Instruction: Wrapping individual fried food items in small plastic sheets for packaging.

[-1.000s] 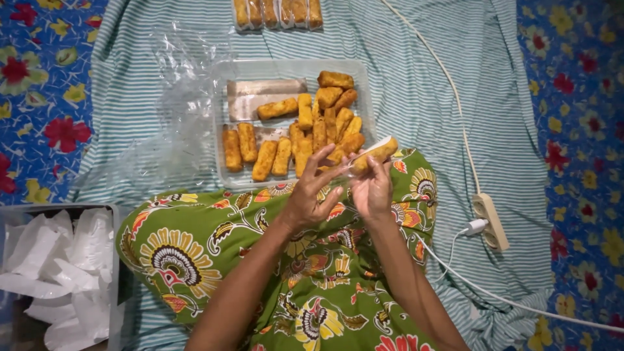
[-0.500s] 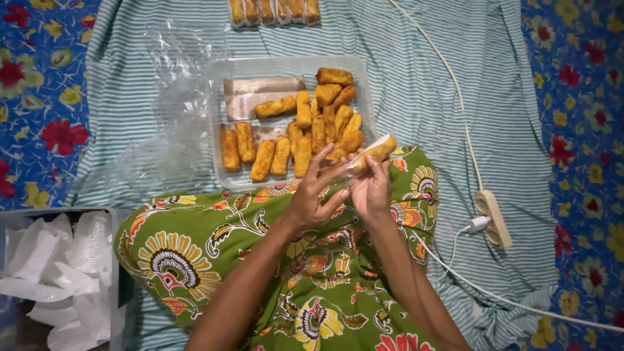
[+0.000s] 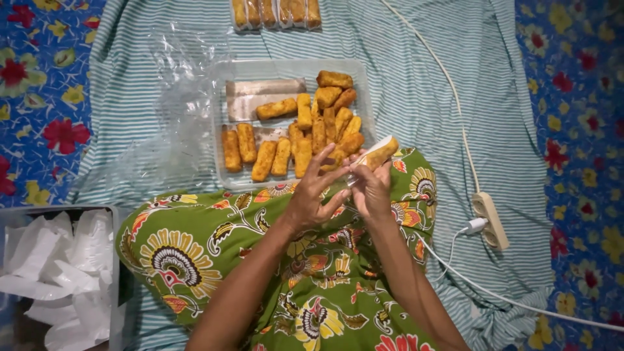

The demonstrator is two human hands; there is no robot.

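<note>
Right grip (image 3: 372,188) pinches a fried roll (image 3: 377,153) in clear wrap while left hand (image 3: 312,195), fingers spread, touches it.

Light even, moderately bright, warm; seems overhead, no hard source visible. Shadows soft and faint: thin one under hands (image 3: 344,188), darker patch beside grey box (image 3: 116,273) at lower left. Mild glare on clear plastic sheet (image 3: 172,104) and tray (image 3: 286,67) rim. Focus fair at centre; fingers slightly soft. Corners dimmer, straight stripes of cloth (image 3: 416,65) bow slightly toward edges.
</note>
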